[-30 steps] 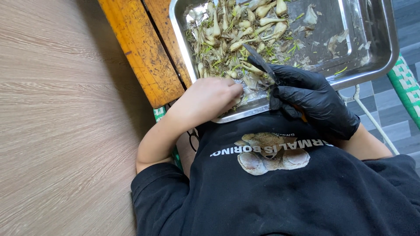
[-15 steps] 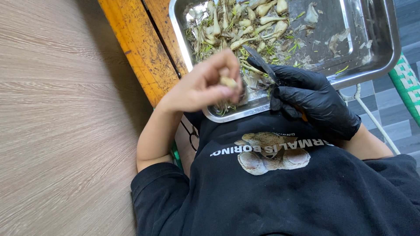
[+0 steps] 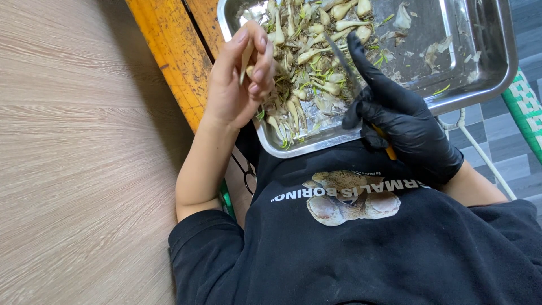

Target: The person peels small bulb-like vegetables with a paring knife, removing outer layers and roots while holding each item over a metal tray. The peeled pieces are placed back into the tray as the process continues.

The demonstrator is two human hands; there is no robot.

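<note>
Left grip point(image 3: 240, 79): clamped on a pale bulb point(image 3: 247, 59).
Right grip point(image 3: 395, 116): closed around a knife point(image 3: 345, 65), above the tray point(image 3: 485, 85).

Silver tray point(image 3: 485, 79); pale bulbs point(image 3: 316, 56); black glove point(image 3: 406, 124); orange bench point(image 3: 169, 51).

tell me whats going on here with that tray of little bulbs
A person in a black sweatshirt sits with a metal tray on the lap, heaped with small pale bulbs and peelings. The bare left hand pinches one bulb above the tray. The black-gloved right hand grips a small knife, blade over the pile.
</note>
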